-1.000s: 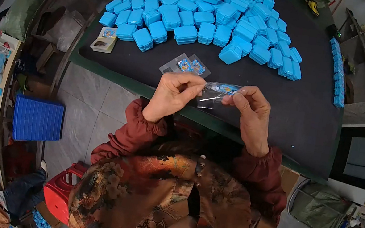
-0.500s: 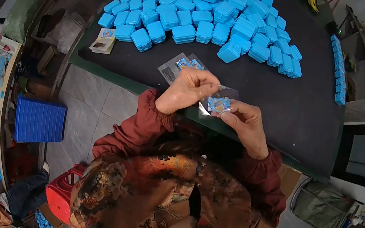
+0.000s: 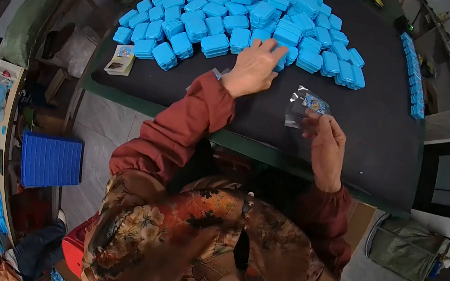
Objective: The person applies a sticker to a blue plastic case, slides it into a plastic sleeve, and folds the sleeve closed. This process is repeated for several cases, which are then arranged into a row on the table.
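1. A person's right hand (image 3: 326, 149) pinches a clear bag (image 3: 295, 115) holding a printed blue insert (image 3: 315, 103) above the black-topped desk (image 3: 380, 144). The grip is closed at one edge only, so the thin film could twist or slip if that hold slackens.
2. The left hand (image 3: 256, 68), palm down, reaches the front of the piled blue boxes (image 3: 214, 46); whether its grip has closed on one cannot be told.
3. Boxes lean and overlap here; a hasty pull could tip neighbors.
4. The left sleeve (image 3: 216, 104) crosses partly hidden packets (image 3: 217, 73); dragging cloth could push them askew.
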The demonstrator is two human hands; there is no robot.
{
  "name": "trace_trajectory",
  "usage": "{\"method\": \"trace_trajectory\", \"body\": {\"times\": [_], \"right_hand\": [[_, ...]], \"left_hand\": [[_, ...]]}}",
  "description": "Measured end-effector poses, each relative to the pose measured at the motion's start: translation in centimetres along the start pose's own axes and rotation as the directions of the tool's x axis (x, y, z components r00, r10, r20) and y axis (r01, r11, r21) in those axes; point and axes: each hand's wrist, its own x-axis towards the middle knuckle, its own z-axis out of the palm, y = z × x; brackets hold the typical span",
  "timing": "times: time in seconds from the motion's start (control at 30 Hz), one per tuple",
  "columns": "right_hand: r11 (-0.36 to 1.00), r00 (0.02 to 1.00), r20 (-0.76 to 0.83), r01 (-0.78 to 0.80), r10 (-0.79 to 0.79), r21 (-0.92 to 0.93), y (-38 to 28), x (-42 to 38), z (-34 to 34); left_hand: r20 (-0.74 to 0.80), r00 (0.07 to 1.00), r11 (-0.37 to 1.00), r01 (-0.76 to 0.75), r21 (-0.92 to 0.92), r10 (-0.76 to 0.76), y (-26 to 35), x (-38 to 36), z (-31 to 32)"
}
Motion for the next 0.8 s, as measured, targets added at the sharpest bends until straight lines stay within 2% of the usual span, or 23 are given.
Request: {"method": "trace_trajectory", "body": {"times": [0.07,0.13,0.17,0.23,0.27,0.33,0.37,0.4,0.43,0.47,0.5,0.57,0.6,0.8], "right_hand": [[1.0,1.0,-0.018,0.006,-0.006,-0.007,-0.1,-0.2,-0.3],[1.0,0.999,-0.035,0.011,-0.012,-0.012,-0.1,-0.3,-0.7],[1.0,0.999,-0.042,0.001,-0.001,-0.005,0.0,-0.4,-1.0],[1.0,0.999,-0.047,-0.01,0.01,0.002,0.1,-0.4,-1.2],[1.0,0.998,-0.057,-0.005,0.006,0.011,0.2,-0.5,-1.1],[1.0,0.998,-0.066,0.001,0.0,0.021,0.3,-0.3,-1.1],[1.0,0.998,-0.059,0.004,-0.002,0.028,0.5,-0.2,-1.3],[0.999,0.999,-0.054,0.005,-0.003,0.037,0.7,-0.2,-1.3],[0.999,0.998,-0.057,0.002,0.0,0.038,0.7,-0.2,-1.2],[1.0,0.998,-0.061,-0.007,0.008,0.031,0.7,-0.1,-0.9],[1.0,0.998,-0.063,-0.015,0.016,0.024,0.7,0.0,-0.6],[0.999,0.998,-0.059,-0.021,0.022,0.027,0.7,0.2,0.0],[0.999,0.998,-0.06,-0.023,0.025,0.029,0.7,0.3,0.2],[0.994,0.998,0.033,0.043,-0.047,0.097,0.8,0.4,0.8]], "left_hand": [[0.029,0.999,1.0,-0.018,0.021,0.017,-0.3,0.5,0.8],[0.143,0.988,0.998,0.055,0.041,-0.061,-0.2,0.9,0.5],[0.143,0.988,0.998,0.051,0.039,-0.056,-0.1,1.0,0.4],[0.285,0.941,0.983,0.167,0.081,-0.184,0.7,1.2,-0.9],[0.283,0.941,0.983,0.167,0.082,-0.184,0.7,0.9,-1.0],[0.164,0.957,0.905,0.279,-0.321,-0.237,0.8,-0.2,-1.5],[0.167,0.957,0.905,0.279,-0.321,-0.236,1.1,-0.9,-1.8],[0.248,0.905,0.625,0.419,-0.658,-0.345,1.8,-1.7,-2.7],[0.366,0.839,0.213,0.474,-0.854,-0.403,2.5,-2.6,-3.4],[0.373,0.845,0.14,0.453,-0.881,-0.384,3.2,-3.6,-3.8],[0.372,0.843,0.139,0.453,-0.881,-0.387,3.8,-4.4,-4.0],[0.449,0.817,-0.057,0.461,-0.886,-0.361,4.4,-5.5,-4.4],[0.468,0.804,-0.088,0.47,-0.878,-0.367,4.5,-5.9,-4.4],[0.464,0.793,-0.111,0.46,-0.881,-0.396,4.0,-6.5,-3.4]]}}
